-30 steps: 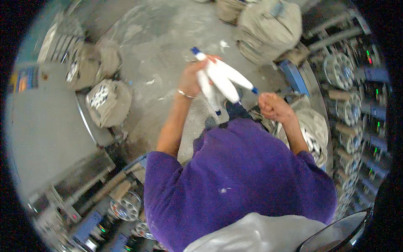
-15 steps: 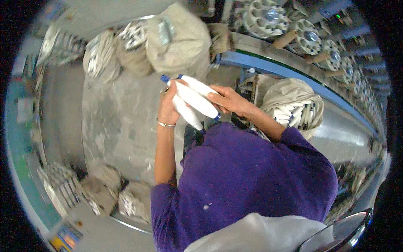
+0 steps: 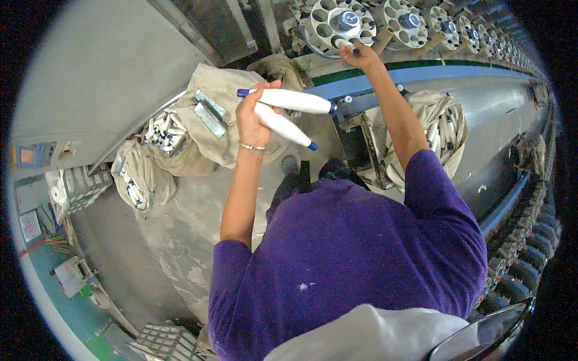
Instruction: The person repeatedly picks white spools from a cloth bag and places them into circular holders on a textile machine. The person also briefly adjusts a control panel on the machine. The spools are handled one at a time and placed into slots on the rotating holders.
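My left hand (image 3: 251, 120), with a bangle at the wrist, is closed round two white yarn bobbins. The upper bobbin (image 3: 298, 101) points to the right, its blue ends showing. Below it the second bobbin (image 3: 283, 127) slants down to the right and ends in a blue tip. Far forward and right, my right hand (image 3: 362, 58) is closed on another bobbin (image 3: 344, 44), largely hidden by the fingers. That hand is at the lower edge of a round white magazine (image 3: 348, 20) with a ring of holes; whether the bobbin is inside a hole I cannot tell.
More round magazines (image 3: 410, 23) run along the machine to the right, above a blue rail (image 3: 421, 73). A cloth sack of bobbins (image 3: 442, 114) stands beside my right arm. Other sacks (image 3: 144, 174) stand at the left, with a metal piece (image 3: 211, 114) on one.
My right hand has left the bobbins in my left hand and reached forward to the magazine with one. The left hand keeps two. The view has swung round.
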`<state>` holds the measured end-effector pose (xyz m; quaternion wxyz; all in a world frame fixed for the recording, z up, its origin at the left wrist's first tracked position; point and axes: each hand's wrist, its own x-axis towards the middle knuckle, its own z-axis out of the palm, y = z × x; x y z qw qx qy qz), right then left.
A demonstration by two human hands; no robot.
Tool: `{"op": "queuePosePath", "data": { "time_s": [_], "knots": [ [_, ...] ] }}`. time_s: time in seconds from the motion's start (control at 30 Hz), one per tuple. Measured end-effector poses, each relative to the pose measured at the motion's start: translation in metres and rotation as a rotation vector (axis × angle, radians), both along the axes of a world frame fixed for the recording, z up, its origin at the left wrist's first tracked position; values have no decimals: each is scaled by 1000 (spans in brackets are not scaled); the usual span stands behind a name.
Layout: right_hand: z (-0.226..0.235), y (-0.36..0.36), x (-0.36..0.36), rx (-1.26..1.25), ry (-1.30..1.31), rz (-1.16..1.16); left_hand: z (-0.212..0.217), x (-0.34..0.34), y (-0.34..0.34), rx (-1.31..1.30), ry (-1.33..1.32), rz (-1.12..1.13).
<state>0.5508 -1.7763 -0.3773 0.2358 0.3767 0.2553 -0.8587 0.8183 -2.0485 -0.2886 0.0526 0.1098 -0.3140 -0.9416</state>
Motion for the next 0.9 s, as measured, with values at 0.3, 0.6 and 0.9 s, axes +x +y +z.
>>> {"op": "queuePosePath", "data": {
  "time_s": [0.3, 0.6, 0.9],
  "knots": [
    [87, -35, 120, 839, 1252, 819, 1, -70, 22, -54, 67, -141],
    [124, -13, 92, 833, 1419, 553, 20, -123, 90, -466, 287, -154],
    [83, -18, 34, 388, 831, 371, 0, -185, 142, -782, 80, 396]
  ]
}}
